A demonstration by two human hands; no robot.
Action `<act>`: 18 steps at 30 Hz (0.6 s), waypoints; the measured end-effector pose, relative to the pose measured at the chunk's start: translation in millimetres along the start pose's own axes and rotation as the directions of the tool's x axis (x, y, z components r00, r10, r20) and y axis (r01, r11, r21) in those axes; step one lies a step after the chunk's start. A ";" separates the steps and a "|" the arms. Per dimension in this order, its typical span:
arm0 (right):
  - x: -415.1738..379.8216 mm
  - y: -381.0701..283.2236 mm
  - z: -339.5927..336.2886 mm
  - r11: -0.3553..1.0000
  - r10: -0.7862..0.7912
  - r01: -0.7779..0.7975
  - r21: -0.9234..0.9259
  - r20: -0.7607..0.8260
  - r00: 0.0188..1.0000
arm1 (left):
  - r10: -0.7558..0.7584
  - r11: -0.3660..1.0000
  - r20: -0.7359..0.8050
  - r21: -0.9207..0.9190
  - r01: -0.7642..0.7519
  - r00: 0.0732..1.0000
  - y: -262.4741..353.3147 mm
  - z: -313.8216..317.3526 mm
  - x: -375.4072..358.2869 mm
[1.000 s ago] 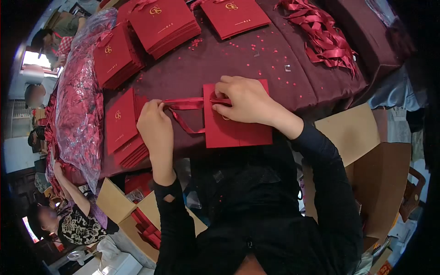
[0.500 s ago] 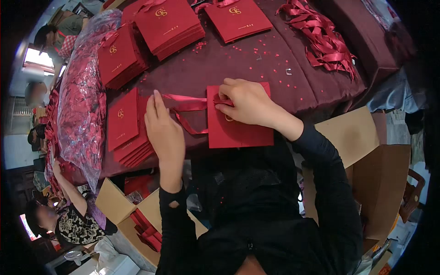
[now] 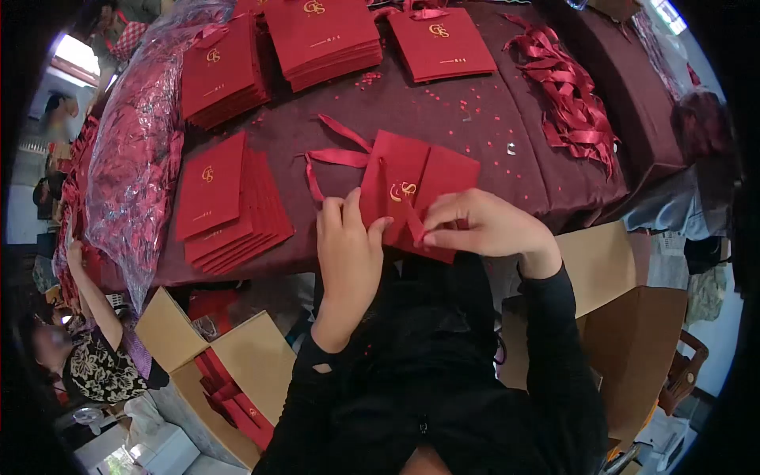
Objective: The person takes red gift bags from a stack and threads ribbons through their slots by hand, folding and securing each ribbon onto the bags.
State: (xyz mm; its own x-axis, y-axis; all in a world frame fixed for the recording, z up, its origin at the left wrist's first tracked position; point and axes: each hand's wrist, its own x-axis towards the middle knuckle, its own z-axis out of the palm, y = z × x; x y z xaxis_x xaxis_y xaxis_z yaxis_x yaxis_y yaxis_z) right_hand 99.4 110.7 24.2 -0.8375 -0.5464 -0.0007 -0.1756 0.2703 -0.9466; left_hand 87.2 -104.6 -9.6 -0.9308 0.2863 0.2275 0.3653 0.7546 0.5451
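A flat red paper gift bag [image 3: 455, 178] with gold lettering lies tilted on the cloth-covered table in front of me. Across its front, a red ribbon [image 3: 414, 224] runs down to my right hand [image 3: 487, 226], whose thumb and fingers pinch it near the bag's lower part. My left hand [image 3: 348, 249] is at the bag's lower left edge, with its thumb spread from the fingers and nothing held between them. More loose red ribbon [image 3: 340, 157] trails off the bag's left side onto the cloth. Left of the hands, a fanned stack of red bags [image 3: 214, 190] lies near the table edge.
Further stacks of red bags [image 3: 324, 36] stand at the back, with a heap of red ribbons [image 3: 566, 95] to the right. Red confetti is scattered between. Plastic-wrapped red goods [image 3: 134, 158] line the left. Open cardboard boxes [image 3: 625, 348] flank me; a person [image 3: 103, 356] is at left.
The bag has turned from square-on to tilted. My right hand has moved down and right, drawing the ribbon across its front. My left hand has come right, from the stack to the bag's edge.
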 end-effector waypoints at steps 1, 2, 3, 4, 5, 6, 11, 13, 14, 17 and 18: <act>-5.5 -4.6 -1.8 0.996 0.056 -0.063 0.066 0.102 0.993 | -0.002 1.000 -0.003 -0.006 0.002 1.000 0.6 -1.0 3.0; -11.4 -1.9 -1.5 0.981 0.064 -0.097 0.170 0.193 0.979 | -0.016 1.000 -0.019 -0.022 0.015 1.000 1.3 -1.9 5.6; -16.0 3.4 2.1 0.953 0.060 -0.139 0.269 0.280 0.958 | -0.028 0.999 -0.034 -0.037 0.027 0.999 0.9 -2.2 7.7; -18.7 8.7 14.9 0.826 -0.046 -0.123 0.550 0.284 0.958 | -0.026 0.999 -0.028 -0.038 0.025 0.999 -0.7 -2.3 8.7; -20.9 9.1 22.8 0.669 -0.071 -0.186 0.720 0.311 0.948 | -0.017 1.000 -0.006 -0.022 0.017 1.000 -2.7 -2.3 8.9; -22.7 9.1 31.4 0.472 -0.104 -0.246 0.846 0.330 0.938 | -0.009 1.000 0.019 -0.005 0.009 1.000 -5.0 -2.6 8.8; -19.1 13.6 56.0 0.164 -0.119 -0.024 0.986 0.044 0.992 | -0.096 0.975 0.099 -0.192 0.113 0.991 -16.2 -10.3 13.9; -12.7 18.9 60.9 0.073 -0.164 0.139 0.988 -0.125 0.979 | -0.101 0.921 0.142 -0.360 0.147 0.985 -30.5 -10.9 13.2; -11.3 20.0 58.3 0.167 -0.035 0.157 0.973 -0.153 0.988 | -0.103 0.922 0.143 -0.358 0.148 0.984 -31.8 -12.0 13.0; -0.1 13.0 58.0 0.233 0.149 0.238 0.943 -0.276 0.950 | -0.105 0.897 0.148 -0.413 0.158 0.983 -32.8 -14.3 13.1; 5.6 13.2 59.5 0.233 0.149 0.237 0.943 -0.276 0.949 | -0.121 0.897 0.159 -0.405 0.176 0.980 -31.3 -14.4 13.1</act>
State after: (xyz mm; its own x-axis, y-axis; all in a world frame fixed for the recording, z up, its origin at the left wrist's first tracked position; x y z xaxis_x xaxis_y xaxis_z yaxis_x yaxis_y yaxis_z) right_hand 123.1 64.1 -7.5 -0.9642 -0.2597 -0.0531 0.2481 -0.8141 -0.5250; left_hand 63.8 -133.0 -12.1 -0.9587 0.2831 0.0287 0.1697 0.4879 0.8562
